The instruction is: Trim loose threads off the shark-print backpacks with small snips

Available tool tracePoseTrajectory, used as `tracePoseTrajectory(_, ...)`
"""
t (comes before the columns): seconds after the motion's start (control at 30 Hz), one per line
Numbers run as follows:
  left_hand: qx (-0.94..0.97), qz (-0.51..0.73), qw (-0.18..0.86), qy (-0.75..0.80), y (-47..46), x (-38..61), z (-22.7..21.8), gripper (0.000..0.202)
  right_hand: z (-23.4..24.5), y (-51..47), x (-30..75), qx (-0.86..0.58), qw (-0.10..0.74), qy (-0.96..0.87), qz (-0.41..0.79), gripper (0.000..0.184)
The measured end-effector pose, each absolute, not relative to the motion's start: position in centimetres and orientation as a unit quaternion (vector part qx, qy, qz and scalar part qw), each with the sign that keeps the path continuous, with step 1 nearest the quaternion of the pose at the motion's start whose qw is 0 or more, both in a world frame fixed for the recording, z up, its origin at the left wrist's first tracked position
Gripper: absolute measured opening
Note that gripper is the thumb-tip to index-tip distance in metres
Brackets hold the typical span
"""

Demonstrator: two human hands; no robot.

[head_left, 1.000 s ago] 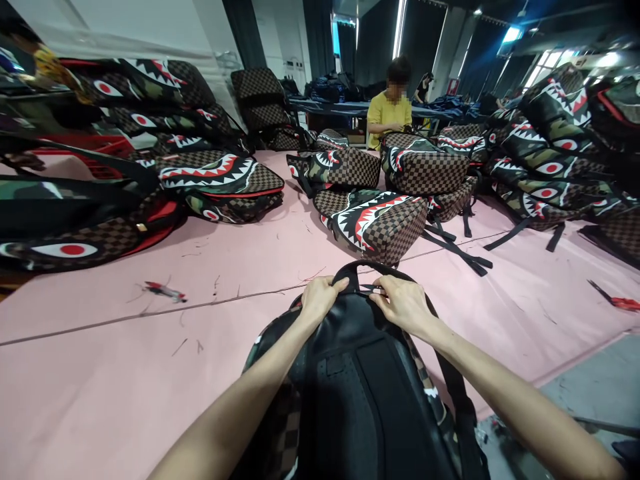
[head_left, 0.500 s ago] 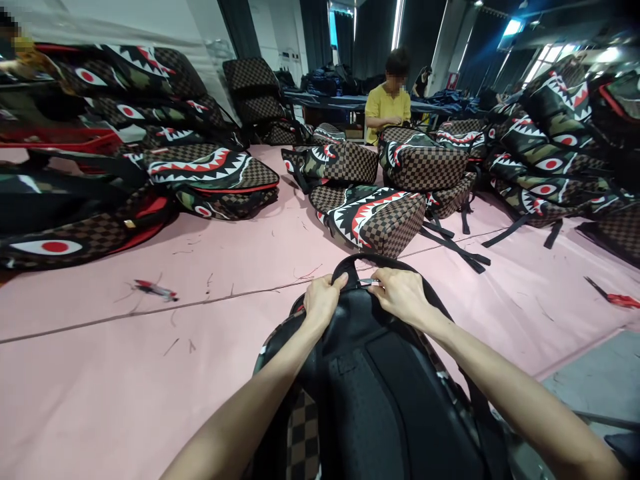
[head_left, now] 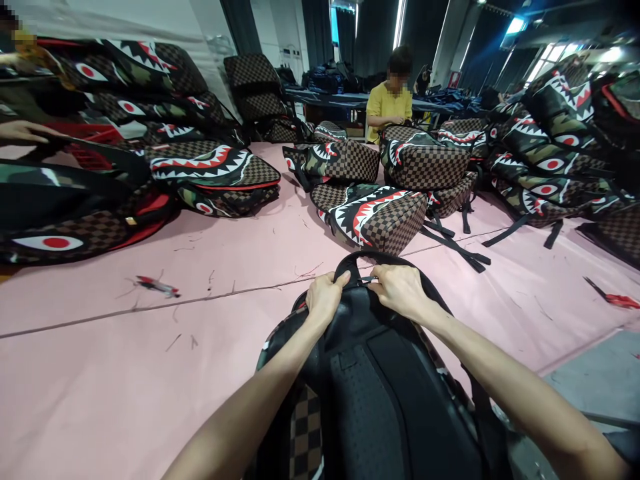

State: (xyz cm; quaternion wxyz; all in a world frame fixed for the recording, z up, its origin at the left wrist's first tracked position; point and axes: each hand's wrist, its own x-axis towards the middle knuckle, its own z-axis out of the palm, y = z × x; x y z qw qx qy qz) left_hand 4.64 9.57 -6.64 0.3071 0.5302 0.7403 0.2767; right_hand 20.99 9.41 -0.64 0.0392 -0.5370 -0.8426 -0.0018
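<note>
One black backpack (head_left: 380, 387) back-panel up in front of me, on the near edge of the pink table (head_left: 100, 373). My left hand (head_left: 324, 298) is clenched on its top by the carry handle (head_left: 367, 263); my right hand (head_left: 400, 291) pinches a small metal piece there. Two red thread snips (head_left: 156, 285) on the table. One person in a yellow shirt (head_left: 389, 110) at the far end. Shark-mouth backpacks (head_left: 377, 217) piled around, too many to count.

Both arms extended forward; left hand (head_left: 324, 299) and right hand (head_left: 399, 290) fisted close together, knuckles up
</note>
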Motion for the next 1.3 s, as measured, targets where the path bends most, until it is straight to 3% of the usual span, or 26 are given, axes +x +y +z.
tracePoseTrajectory(0.13, 0.516, 0.267, 0.294, 0.759, 9.7, 4.9, -6.2, 0.037, -1.6, 10.1, 21.9, -0.536, 0.092, -0.833, 0.107, 0.024)
tracePoseTrajectory(0.27, 0.519, 0.254, 0.302, 0.758, 10.0, 4.8, -6.3, 0.038, -2.9, 11.0, 22.5, -0.514, 0.223, -0.782, 0.272, 0.024)
tracePoseTrajectory(0.37, 0.540, 0.245, 0.313, 0.742, 9.9, 4.6, -6.4, 0.037, -3.3, 11.3, 22.7, -0.529, 0.288, -0.738, 0.304, 0.025)
tracePoseTrajectory(0.43, 0.568, 0.288, 0.270, 0.722, 9.5, 4.6, -6.4, 0.029, -3.2, 11.1, 22.9, -0.542, 0.274, -0.742, 0.284, 0.025)
tracePoseTrajectory(0.53, 0.641, 0.377, 0.119, 0.658, 8.7, 4.8, -6.0, 0.022, -2.7, 10.4, 23.2, -0.559, 0.223, -0.770, 0.209, 0.028)
tracePoseTrajectory(0.6, 0.716, 0.336, 0.063, 0.609, 8.6, 4.9, -5.5, 0.019, -2.3, 9.8, 23.3, -0.569, 0.191, -0.783, 0.161, 0.032)
tracePoseTrajectory(0.73, 0.801, 0.162, 0.124, 0.563, 10.0, 4.9, -3.7, 0.017, -2.1, 9.4, 23.5, -0.576, 0.136, -0.797, 0.117, 0.035)
tracePoseTrajectory(0.9, 0.768, 0.039, 0.226, 0.598, 12.7, 5.0, -1.5, 0.015, -2.4, 9.8, 23.7, -0.581, 0.126, -0.793, 0.132, 0.034)
tracePoseTrajectory(1.3, 0.827, -0.035, 0.151, 0.541, 13.7, 6.8, -1.7, 0.010, -2.3, 9.8, 24.0, -0.577, 0.121, -0.796, 0.139, 0.034)
